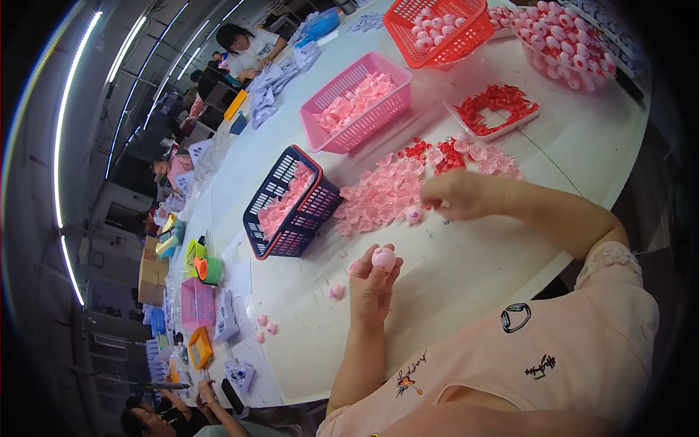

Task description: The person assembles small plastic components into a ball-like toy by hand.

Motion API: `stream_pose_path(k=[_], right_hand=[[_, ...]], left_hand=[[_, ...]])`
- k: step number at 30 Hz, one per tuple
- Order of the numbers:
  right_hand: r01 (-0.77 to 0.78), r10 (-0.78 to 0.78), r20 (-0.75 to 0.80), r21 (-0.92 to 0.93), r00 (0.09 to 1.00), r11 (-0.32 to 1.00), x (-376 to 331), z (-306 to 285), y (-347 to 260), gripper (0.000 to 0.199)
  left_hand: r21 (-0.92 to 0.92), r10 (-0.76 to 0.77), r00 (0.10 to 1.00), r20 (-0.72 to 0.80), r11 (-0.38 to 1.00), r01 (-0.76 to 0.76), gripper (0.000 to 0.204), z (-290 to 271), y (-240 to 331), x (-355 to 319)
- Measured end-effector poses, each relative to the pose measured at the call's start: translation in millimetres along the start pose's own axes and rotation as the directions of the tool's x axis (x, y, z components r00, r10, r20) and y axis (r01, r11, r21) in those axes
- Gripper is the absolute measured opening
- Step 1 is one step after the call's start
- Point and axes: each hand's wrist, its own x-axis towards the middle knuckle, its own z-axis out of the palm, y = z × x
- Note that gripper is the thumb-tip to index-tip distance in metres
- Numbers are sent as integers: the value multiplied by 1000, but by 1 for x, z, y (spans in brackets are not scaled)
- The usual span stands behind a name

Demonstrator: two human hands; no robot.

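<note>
Raised over the white table, my left hand (pixel 370 295) is closed round a glossy pale pink ball (pixel 384 258), gripped between thumb and fingers. My right hand (pixel 460 195) reaches across the near edge of a spread pile of translucent pink plastic pieces (pixel 386 188). Its fingers are curled together, and whatever they pinch is hidden. Just beside those fingertips lies another pink ball (pixel 414 213) with a small dark pink mark. Small red parts (pixel 449 156) are scattered along the far side of the pile.
Pink pieces fill a navy basket (pixel 300 238) and a pink basket (pixel 342 142). Farther off stand a red basket (pixel 477 25) of balls, a clear tub (pixel 575 76) of balls and a tray (pixel 502 130) of red parts. Loose pink pieces (pixel 336 291) lie left. Other people sit along the table.
</note>
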Motion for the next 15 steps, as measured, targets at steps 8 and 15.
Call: stream_pose_path(k=[8, 15], right_hand=[[97, -87, 92, -111, 992, 989, -9, 29, 1, 14], [31, -24, 172, -37, 985, 999, -10, 17, 4, 10]], left_hand=[[-33, 17, 1000, 21, 999, -17, 36, -2, 1, 3], [-64, 9, 1000, 29, 998, -7, 34, 0, 1, -2]])
